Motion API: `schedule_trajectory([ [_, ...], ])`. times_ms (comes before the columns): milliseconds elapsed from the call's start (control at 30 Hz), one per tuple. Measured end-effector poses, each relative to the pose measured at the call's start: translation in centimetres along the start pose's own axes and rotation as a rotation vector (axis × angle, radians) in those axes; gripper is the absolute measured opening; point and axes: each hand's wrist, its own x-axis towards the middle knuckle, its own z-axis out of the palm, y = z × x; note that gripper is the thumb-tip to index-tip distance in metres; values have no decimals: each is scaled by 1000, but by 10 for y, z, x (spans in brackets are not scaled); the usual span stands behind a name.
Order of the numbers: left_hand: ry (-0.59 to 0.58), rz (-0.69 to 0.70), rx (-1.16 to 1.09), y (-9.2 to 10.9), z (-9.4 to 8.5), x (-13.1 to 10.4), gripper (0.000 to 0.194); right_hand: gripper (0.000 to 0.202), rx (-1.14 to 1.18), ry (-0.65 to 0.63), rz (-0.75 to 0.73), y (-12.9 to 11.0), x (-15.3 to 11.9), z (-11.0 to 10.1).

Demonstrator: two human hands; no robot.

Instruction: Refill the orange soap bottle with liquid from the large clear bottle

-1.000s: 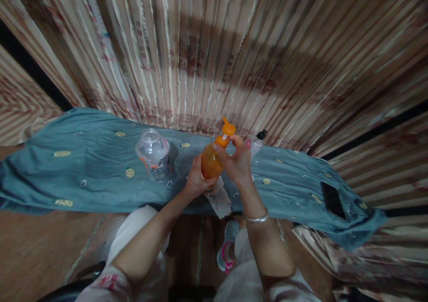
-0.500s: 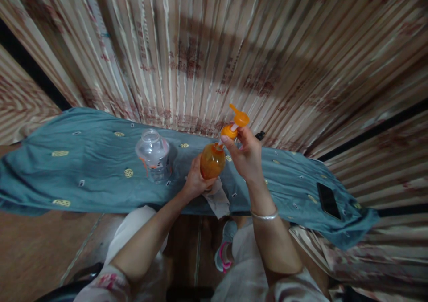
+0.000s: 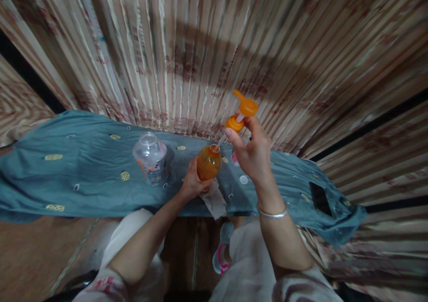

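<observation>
My left hand (image 3: pixel 191 184) grips the lower part of an orange bottle (image 3: pixel 208 163) that stands on a crumpled paper tissue (image 3: pixel 215 200) on the blue cloth (image 3: pixel 83 181). My right hand (image 3: pixel 253 153) holds the bottle's orange pump head (image 3: pixel 241 114) lifted above and right of the bottle's open mouth. The pump's thin tube (image 3: pixel 221 140) still slants down into the neck.
An open clear plastic bottle (image 3: pixel 150 157) stands on the cloth to the left. A dark phone (image 3: pixel 320 198) lies on the cloth at the right. A small white cap-like disc (image 3: pixel 244 179) lies under my right wrist. A striped curtain (image 3: pixel 200 48) hangs behind. Below are my legs and a shoe (image 3: pixel 220 253).
My right hand has drawn the pump head up and to the right, out of the orange bottle. My left hand has kept the bottle in place.
</observation>
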Motion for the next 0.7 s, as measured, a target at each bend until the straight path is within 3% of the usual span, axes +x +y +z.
schedule_trajectory([
  [133, 2, -11, -13, 0, -1, 0, 90, 35, 18, 36, -15, -5, 8, -9],
  [300, 16, -16, -31, 2, 0, 0, 90, 35, 34, -62, -11, -5, 14, -19],
  [367, 28, -13, -33, 2, 1, 0, 90, 35, 80, -25, -2, -3, 15, -22],
  [433, 34, -8, -42, 2, 1, 0, 89, 35, 129, 8, 9, 0, 17, -24],
  [533, 45, -17, -64, 1, 1, 0, 89, 34, 151, -65, 17, 3, 20, -25],
  [633, 41, -36, -76, -1, 1, 0, 90, 35, 187, -19, 19, 4, 23, -24],
  [700, 34, -46, -77, -2, 1, 0, 91, 34, 187, -67, 17, 5, 24, -24],
])
